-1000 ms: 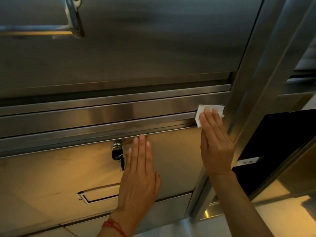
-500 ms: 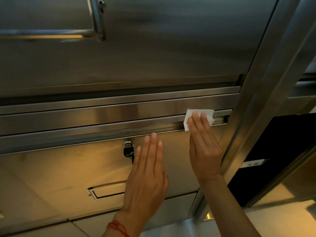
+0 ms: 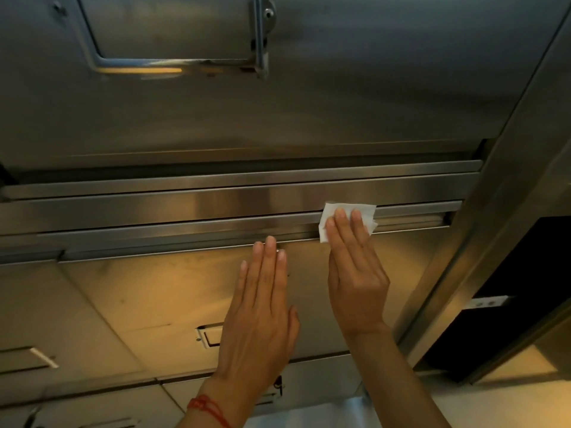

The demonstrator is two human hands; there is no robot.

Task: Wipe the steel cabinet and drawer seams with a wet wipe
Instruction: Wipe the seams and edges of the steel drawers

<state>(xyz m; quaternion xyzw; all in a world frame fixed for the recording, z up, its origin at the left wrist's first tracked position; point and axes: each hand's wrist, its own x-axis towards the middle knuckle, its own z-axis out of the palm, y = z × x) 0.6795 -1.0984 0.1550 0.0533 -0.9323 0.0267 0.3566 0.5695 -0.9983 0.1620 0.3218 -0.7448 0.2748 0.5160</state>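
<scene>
Right hand [image 3: 355,273] flat, fingers straight and together, pressing white wet wipe [image 3: 346,216] onto the horizontal steel seam [image 3: 216,227] above the drawer front [image 3: 160,291]. Left hand [image 3: 259,313] flat, fingers straight, resting on that drawer front just beside the right; red string bracelet [image 3: 207,409] on its wrist. Cabinet door [image 3: 340,103] above, bar handle [image 3: 185,61] on it.

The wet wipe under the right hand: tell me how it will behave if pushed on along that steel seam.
The wet wipe looks thin and floppy: its edges are crumpled, so it will probably bunch. Flat fingers of the right hand press it down, so it likely slides with them. On the smooth steel rail it should glide easily.
</scene>
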